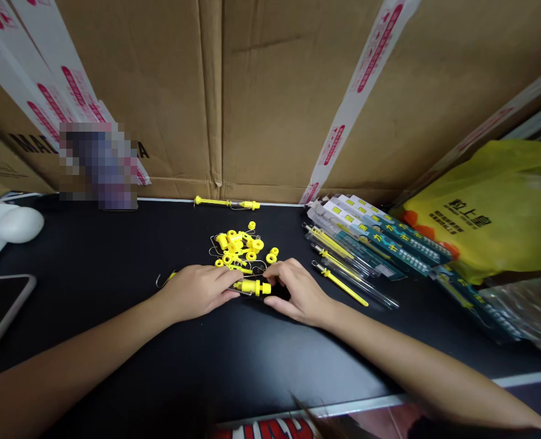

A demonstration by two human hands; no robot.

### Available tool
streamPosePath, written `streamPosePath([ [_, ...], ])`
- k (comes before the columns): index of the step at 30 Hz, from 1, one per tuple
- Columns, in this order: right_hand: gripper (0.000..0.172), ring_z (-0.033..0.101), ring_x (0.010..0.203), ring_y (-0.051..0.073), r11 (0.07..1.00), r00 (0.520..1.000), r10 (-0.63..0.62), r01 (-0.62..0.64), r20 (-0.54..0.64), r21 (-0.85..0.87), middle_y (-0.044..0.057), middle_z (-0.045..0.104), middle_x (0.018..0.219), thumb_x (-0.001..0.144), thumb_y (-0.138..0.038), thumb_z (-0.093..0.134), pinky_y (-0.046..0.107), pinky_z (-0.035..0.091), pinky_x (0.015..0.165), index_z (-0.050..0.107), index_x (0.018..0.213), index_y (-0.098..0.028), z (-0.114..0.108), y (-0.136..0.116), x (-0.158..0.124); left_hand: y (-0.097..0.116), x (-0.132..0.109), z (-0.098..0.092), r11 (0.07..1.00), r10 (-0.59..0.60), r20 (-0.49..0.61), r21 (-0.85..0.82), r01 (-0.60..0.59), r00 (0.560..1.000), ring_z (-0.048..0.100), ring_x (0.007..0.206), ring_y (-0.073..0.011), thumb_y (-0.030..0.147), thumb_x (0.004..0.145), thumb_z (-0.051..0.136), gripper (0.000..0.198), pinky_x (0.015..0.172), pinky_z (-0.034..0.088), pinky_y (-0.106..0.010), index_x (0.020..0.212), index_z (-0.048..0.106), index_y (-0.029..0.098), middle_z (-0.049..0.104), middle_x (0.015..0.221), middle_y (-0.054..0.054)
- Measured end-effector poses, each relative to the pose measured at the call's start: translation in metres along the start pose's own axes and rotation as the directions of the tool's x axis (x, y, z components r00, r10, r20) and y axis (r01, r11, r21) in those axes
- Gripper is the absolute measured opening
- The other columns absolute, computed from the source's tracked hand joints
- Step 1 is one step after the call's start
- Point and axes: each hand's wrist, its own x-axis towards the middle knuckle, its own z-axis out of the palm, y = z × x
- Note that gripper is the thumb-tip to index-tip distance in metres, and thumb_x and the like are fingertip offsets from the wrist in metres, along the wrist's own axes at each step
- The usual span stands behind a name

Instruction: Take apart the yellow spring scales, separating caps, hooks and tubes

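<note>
My left hand (200,292) is closed around a yellow plastic piece with metal wire (252,287), whose yellow end sticks out to the right. A hooked wire shows past the wrist side of that hand. Just right of the yellow end, my right hand (298,292) has its thumb and fingers apart, with a gap between them. Behind both hands lies a pile of small yellow rings and parts (234,244) with bent wires. Farther back, a long yellow assembled piece (227,202) lies near the cardboard.
Several slim yellow tools (343,285) and green-and-white packages (380,235) lie at the right, beside a yellow plastic bag (485,207) and clear wrappers (526,305). At the left are a phone (0,311) and a white rounded object (20,224). Large cardboard boxes (270,97) stand behind.
</note>
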Motion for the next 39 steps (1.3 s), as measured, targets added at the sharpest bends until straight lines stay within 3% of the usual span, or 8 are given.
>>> streamPosePath([
  [5,0.019,0.051,0.065,0.014,1.000,0.999,-0.010,0.011,0.054,-0.021,0.002,0.058,0.071,0.093,-0.033,0.045,0.029,0.036,0.068,0.049,0.082,-0.018,0.0013,0.0029,-0.0003,0.0004,0.0005,-0.0001,1.000,-0.006,0.013,0.024,0.005,1.000,0.067,0.086,-0.0161,0.036,0.095,0.036,0.028,0.068,0.050,-0.026,0.111,0.053,0.021,0.068,0.100,-0.001],
  [13,0.006,0.056,0.074,0.015,0.991,0.991,-0.130,0.131,-0.039,0.032,0.004,0.063,0.082,0.089,-0.018,0.051,0.029,0.041,0.070,0.048,0.094,-0.020,0.0066,0.0062,-0.0047,0.0002,0.0001,0.0003,1.000,-0.014,0.004,0.007,0.014,1.000,0.067,0.086,-0.0155,0.036,0.095,0.037,0.028,0.068,0.051,-0.026,0.112,0.054,0.021,0.068,0.100,-0.001],
  [18,0.029,0.054,0.069,0.016,0.999,1.000,-0.023,0.023,-0.020,0.029,0.003,0.061,0.079,0.086,-0.040,0.056,0.029,0.041,0.068,0.048,0.103,-0.018,0.0015,0.0018,-0.0014,0.0007,0.0003,-0.0001,1.000,-0.005,0.010,0.008,0.005,1.000,0.066,0.089,-0.0160,0.035,0.095,0.037,0.029,0.071,0.051,-0.026,0.113,0.054,0.020,0.068,0.102,-0.002],
  [23,0.017,0.052,0.065,0.015,1.000,0.998,-0.004,0.005,0.058,-0.013,0.002,0.059,0.072,0.092,-0.033,0.047,0.029,0.037,0.066,0.052,0.088,-0.018,0.0005,0.0030,-0.0014,0.0010,0.0006,-0.0006,1.000,-0.018,0.019,0.012,0.018,1.000,0.067,0.087,-0.0158,0.036,0.095,0.037,0.028,0.069,0.051,-0.026,0.111,0.054,0.021,0.068,0.100,-0.001],
  [31,0.009,0.056,0.070,0.014,0.988,0.986,-0.141,0.147,-0.093,0.054,0.004,0.064,0.081,0.087,-0.020,0.055,0.028,0.040,0.064,0.050,0.094,-0.019,0.0046,0.0031,-0.0029,0.0010,0.0005,-0.0005,0.999,-0.021,0.043,0.025,0.020,0.999,0.067,0.086,-0.0171,0.037,0.095,0.037,0.028,0.068,0.050,-0.027,0.111,0.053,0.021,0.068,0.100,-0.001],
  [33,0.010,0.056,0.069,0.015,0.990,0.990,-0.118,0.122,-0.072,0.066,0.004,0.063,0.081,0.088,-0.026,0.054,0.028,0.041,0.065,0.050,0.095,-0.019,0.0036,0.0028,-0.0028,0.0009,0.0006,-0.0005,1.000,-0.013,0.031,0.022,0.012,0.999,0.067,0.086,-0.0172,0.037,0.095,0.037,0.028,0.068,0.050,-0.027,0.111,0.053,0.021,0.068,0.100,-0.001],
  [36,0.027,0.054,0.069,0.016,0.998,1.000,-0.021,0.021,-0.007,0.053,0.005,0.061,0.081,0.091,-0.041,0.046,0.030,0.042,0.065,0.048,0.104,-0.017,0.0013,0.0026,-0.0027,0.0008,0.0006,-0.0004,1.000,-0.002,0.015,0.014,0.002,1.000,0.067,0.087,-0.0168,0.036,0.095,0.037,0.027,0.069,0.050,-0.028,0.112,0.052,0.021,0.068,0.101,0.000],
  [39,0.031,0.052,0.067,0.017,0.998,0.997,0.066,-0.066,0.048,0.003,0.005,0.059,0.076,0.094,-0.043,0.035,0.030,0.039,0.065,0.049,0.104,-0.016,-0.0001,0.0032,-0.0018,0.0006,0.0004,-0.0001,1.000,-0.005,0.017,0.017,0.005,1.000,0.066,0.088,-0.0166,0.036,0.095,0.037,0.027,0.070,0.050,-0.027,0.112,0.052,0.021,0.068,0.101,-0.001],
])
